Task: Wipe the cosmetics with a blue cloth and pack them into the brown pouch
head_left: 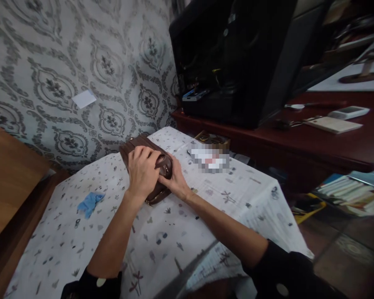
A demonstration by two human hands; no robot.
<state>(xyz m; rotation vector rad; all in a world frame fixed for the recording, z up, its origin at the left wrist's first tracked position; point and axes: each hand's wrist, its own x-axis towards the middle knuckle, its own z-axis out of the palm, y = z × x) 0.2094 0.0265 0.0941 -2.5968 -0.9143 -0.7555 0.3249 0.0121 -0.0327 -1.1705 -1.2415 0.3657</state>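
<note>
A brown leather handbag [134,143] with gold-coloured metal fittings lies on the table near the wall. My left hand [143,172] rests over its upper side, the fingers curled round a part that looks like the handle. At the bag's right end, my right hand [177,178] grips the edge between thumb and fingers. Much of the bag is hidden under both hands, so whether it is unfastened cannot be made out. A crumpled blue cloth [90,203] lies to the left, apart from my hands.
A white printed cloth [205,207] covers the table. Right of the bag lies a blurred-out flat item [208,158]. A large black screen [224,66] stands on a dark red desk [324,145] holding small items. A brown wooden panel [12,178] borders the left side.
</note>
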